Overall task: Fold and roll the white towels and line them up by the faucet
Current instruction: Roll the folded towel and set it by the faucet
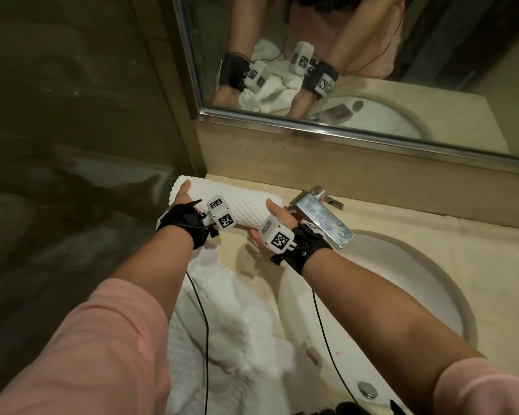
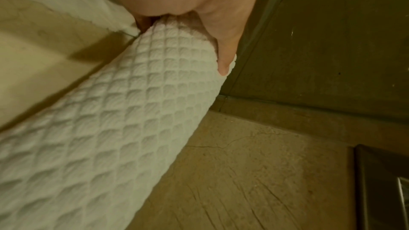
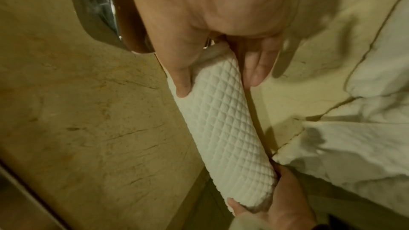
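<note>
Both hands clamped rolled towel (image 1: pixel 240 205): left hand (image 1: pixel 182 195) curled round far end, right hand (image 1: pixel 277 218) pinched end beside faucet (image 1: pixel 324 218).

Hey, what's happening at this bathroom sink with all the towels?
A person is tidying white towels. Both hands hold one rolled towel with a diamond-quilted weave, the left hand gripping its far end by the wall, the right hand gripping the end next to the chrome faucet. The roll lies along the back of the beige counter, beside the faucet. More unfolded towels sit heaped nearer the person, left of the white sink.
</note>
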